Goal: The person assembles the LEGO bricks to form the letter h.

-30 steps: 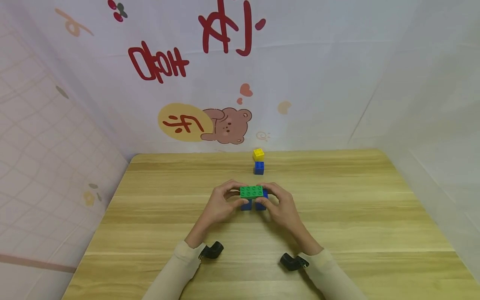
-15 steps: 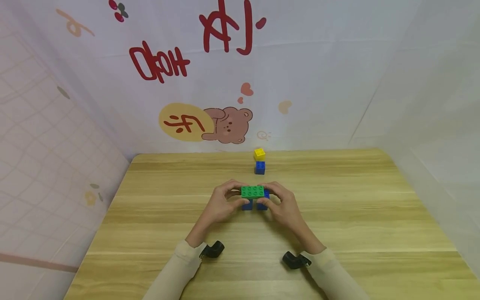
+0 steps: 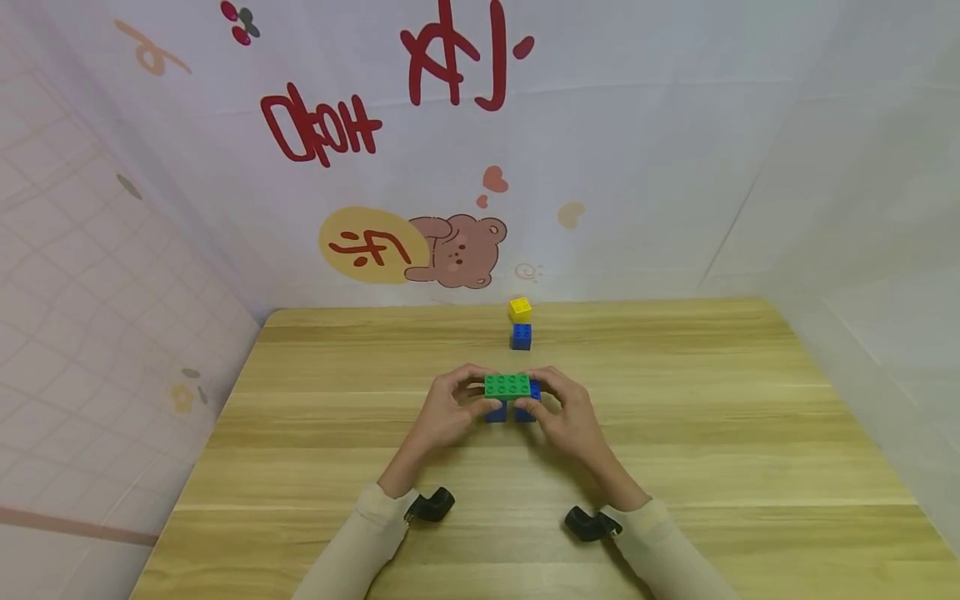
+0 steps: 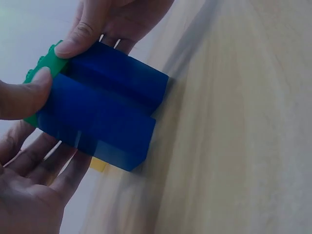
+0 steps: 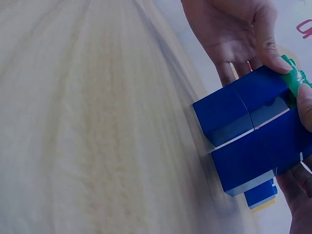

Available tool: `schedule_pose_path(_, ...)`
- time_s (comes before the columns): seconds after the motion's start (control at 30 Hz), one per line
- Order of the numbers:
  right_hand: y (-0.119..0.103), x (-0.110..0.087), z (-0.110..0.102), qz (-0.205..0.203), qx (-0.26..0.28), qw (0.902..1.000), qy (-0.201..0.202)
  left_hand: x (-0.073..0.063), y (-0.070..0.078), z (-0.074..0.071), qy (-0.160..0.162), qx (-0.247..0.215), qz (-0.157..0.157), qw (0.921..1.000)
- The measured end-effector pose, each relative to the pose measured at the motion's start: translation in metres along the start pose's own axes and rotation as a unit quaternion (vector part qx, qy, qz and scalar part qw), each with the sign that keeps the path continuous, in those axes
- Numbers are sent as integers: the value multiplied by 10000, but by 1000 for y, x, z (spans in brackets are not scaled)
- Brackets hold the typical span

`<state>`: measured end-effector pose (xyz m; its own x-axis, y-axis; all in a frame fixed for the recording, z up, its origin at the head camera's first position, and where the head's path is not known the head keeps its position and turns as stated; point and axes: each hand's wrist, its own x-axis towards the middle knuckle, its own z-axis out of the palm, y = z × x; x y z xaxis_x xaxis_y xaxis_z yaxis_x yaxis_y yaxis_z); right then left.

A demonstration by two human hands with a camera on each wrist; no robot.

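Note:
A green building brick (image 3: 507,386) lies across the tops of two upright blue brick columns, a left one (image 3: 496,412) and a right one (image 3: 525,414). Blue studs show past its right end. My left hand (image 3: 448,407) pinches the green brick at its left side, thumb in front, fingers behind. From the other side my right hand (image 3: 566,414) pinches it the same way. In the left wrist view both thumbs press where the green brick (image 4: 51,62) meets the blue columns (image 4: 100,117). Each column shows a seam between stacked blue bricks (image 5: 263,92) in the right wrist view.
Behind the columns a small blue brick (image 3: 522,337) stands on the wooden table (image 3: 337,350). A yellow brick (image 3: 520,310) sits just past it, close to the table's back edge. A white printed curtain (image 3: 637,167) hangs behind. Black curved pieces (image 3: 433,505) are fixed at both cuffs.

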<state>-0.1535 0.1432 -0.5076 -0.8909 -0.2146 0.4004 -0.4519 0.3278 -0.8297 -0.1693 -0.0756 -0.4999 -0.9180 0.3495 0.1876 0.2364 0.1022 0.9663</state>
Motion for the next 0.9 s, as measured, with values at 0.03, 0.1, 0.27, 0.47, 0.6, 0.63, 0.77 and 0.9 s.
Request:
schedule_pose_path(0.03, 4, 0, 1, 21, 14, 10000, 6, 0, 0, 1, 18, -32, -15, 10000)
schedule_pose_path(0.1, 9, 0, 2, 37, 90, 10000, 14, 0, -1, 2, 70, -100, -30, 9999)
schedule_pose_path(0.27, 11, -1, 3, 87, 248, 9996, 63, -1, -1, 6, 206, -237, -92, 9995)
schedule_pose_path(0.47, 6, 0, 4, 231, 205, 9994, 156, -3, -1, 11, 267, -22, -234, 9994)
schedule_pose_path(0.6, 5, 2, 4, -10, -36, 9997, 245, -4, 2, 13, 280, 107, -268, 9992)
schedule_pose_path(0.63, 5, 2, 4, -92, -101, 9995, 278, -3, 2, 13, 276, 112, -274, 9992)
schedule_pose_path(0.77, 7, 1, 3, -265, -224, 9989, 318, -2, 1, 13, 191, 111, -305, 9993)
schedule_pose_path(0.9, 12, 0, 1, -198, -104, 9997, 99, -4, 0, 12, 150, 78, -341, 9993)
